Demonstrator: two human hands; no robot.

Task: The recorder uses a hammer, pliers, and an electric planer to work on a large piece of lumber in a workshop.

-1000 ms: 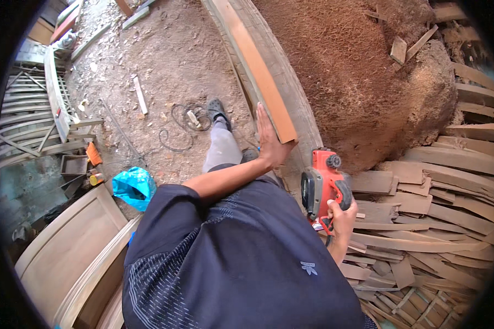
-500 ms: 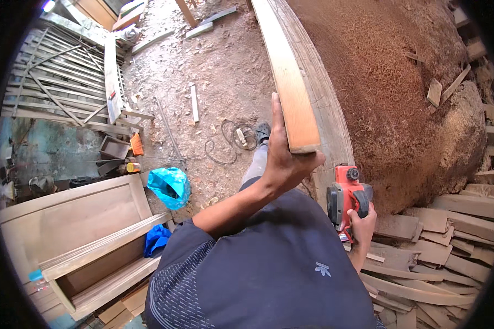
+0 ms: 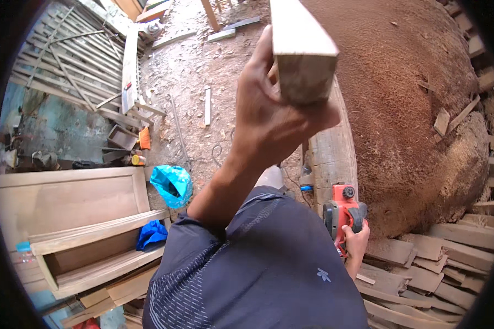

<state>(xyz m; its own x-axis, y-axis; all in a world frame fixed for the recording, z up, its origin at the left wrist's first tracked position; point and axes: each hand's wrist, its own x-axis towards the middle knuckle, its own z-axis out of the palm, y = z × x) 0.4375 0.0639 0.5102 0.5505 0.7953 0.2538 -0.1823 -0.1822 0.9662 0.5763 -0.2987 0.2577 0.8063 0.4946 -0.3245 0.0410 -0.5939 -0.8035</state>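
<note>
My left hand point(image 3: 269, 123) is wrapped round the near end of a squared wooden beam point(image 3: 306, 75), raised close to my eyes. The beam's pale top face runs away from me and its cut end faces me; its far part leaves the picture. Low on the right, my right hand point(image 3: 357, 241) grips the dark handle of a red electric hand planer point(image 3: 341, 211). The planer is by the near end of a long weathered timber point(image 3: 335, 148); whether it rests on it I cannot tell. The planer's underside is hidden.
A large heap of brown shavings point(image 3: 389, 126) lies right of the timber. Stacked offcuts point(image 3: 450, 268) fill the lower right. On the left are a wooden cabinet frame point(image 3: 71, 197), a light-blue bag point(image 3: 171, 186) and a slatted wooden rack point(image 3: 74, 55).
My left hand has lifted the beam's near end upward and closer to me, showing more of its end face. My right hand stays on the planer, which appears slightly lower in view.
</note>
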